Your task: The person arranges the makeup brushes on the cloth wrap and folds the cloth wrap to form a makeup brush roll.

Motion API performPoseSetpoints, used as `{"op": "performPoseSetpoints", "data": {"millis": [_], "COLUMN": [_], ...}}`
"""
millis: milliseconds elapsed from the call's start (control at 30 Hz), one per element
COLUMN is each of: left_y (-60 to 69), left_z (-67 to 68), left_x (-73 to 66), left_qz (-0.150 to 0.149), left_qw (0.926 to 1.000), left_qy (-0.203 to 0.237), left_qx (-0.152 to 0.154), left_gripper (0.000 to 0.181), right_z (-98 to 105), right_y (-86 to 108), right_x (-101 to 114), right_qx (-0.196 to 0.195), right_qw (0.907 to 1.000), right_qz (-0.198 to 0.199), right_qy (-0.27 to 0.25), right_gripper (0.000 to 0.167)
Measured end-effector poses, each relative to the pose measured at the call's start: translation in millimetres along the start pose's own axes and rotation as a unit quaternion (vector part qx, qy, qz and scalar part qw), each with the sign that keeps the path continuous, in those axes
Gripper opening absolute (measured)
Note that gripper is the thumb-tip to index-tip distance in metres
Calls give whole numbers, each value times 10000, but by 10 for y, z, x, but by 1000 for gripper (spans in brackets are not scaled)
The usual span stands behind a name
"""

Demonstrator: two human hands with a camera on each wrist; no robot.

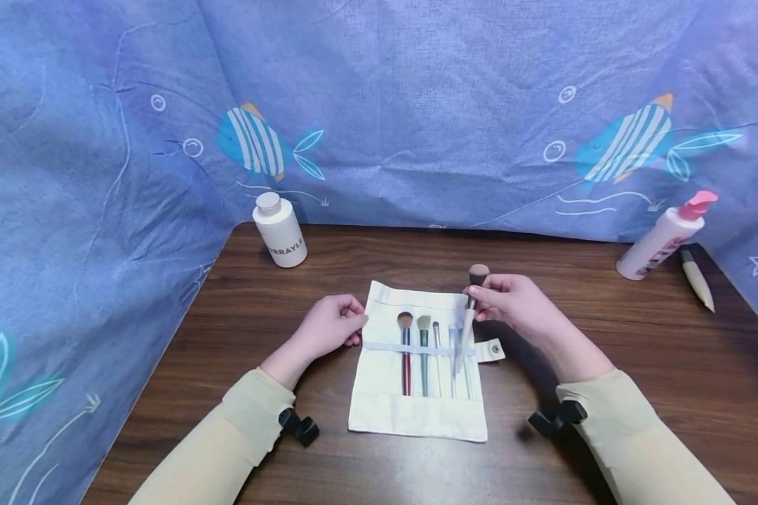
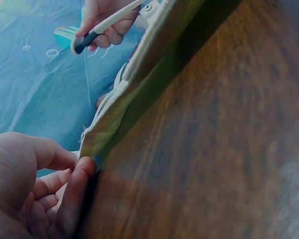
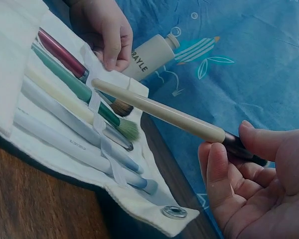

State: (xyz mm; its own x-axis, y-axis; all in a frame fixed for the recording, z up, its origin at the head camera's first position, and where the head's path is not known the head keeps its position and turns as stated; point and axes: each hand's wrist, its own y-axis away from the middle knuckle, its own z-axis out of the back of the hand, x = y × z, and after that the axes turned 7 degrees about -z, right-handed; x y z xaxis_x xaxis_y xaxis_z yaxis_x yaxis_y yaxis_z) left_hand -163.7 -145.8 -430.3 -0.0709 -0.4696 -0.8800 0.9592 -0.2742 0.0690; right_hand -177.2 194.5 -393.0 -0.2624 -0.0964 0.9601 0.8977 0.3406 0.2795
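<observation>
A white cloth brush roll (image 1: pixel 379 414) lies unfolded on the table, with several makeup brushes tucked under its elastic strap. Among them are a red-handled brush (image 3: pixel 62 52) and a green-handled brush (image 3: pixel 65 74). My left hand (image 1: pixel 333 322) pinches the roll's left edge between thumb and finger; the left wrist view shows that edge lifted off the wood. Above the roll's right side, my right hand (image 1: pixel 512 301) holds a makeup brush (image 3: pixel 164 110) with a cream handle by its dark ferrule. Its bristles point up and its handle slants down over the roll.
A white bottle (image 1: pixel 281 231) stands at the table's back left. At the back right are a pump bottle (image 1: pixel 660 238) with a pink top and a cream-and-dark object (image 1: pixel 697 280) lying beside it. The roll's snap tab (image 1: pixel 490 350) sticks out rightward. A blue fish-print curtain (image 1: pixel 417 126) hangs behind.
</observation>
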Motion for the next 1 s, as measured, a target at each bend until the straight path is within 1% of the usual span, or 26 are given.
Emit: {"op": "performPoseSetpoints", "data": {"millis": [167, 300, 500, 700, 867, 1000], "left_y": [-10, -13, -17, -21, -11, -9], "left_z": [-8, -4, 0, 3, 3, 1], "left_x": [16, 27, 13, -8, -12, -4], "left_qz": [7, 38, 105, 107, 121, 92], "left_qw": [10000, 10000, 9999, 9999, 9999, 10000], "left_qy": [-14, -30, -17, -31, -30, 23], "left_qx": [29, 3, 7, -8, -6, 11], "left_gripper": [8, 8, 8, 8, 8, 8], "right_z": [-48, -120, -220, -290, -325, -333], "right_y": [-46, -110, -193, -239, -265, -274], "right_x": [-9, 33, 101, 153, 128, 95], "right_qx": [32, 71, 148, 123, 112, 84], "right_qw": [10000, 9999, 9997, 9998, 9999, 9999], "right_qz": [-40, 8, -5, -2, -19, 14], "right_qy": [-50, -99, -173, -145, -85, -55], "right_gripper": [14, 14, 16, 17, 11, 10]}}
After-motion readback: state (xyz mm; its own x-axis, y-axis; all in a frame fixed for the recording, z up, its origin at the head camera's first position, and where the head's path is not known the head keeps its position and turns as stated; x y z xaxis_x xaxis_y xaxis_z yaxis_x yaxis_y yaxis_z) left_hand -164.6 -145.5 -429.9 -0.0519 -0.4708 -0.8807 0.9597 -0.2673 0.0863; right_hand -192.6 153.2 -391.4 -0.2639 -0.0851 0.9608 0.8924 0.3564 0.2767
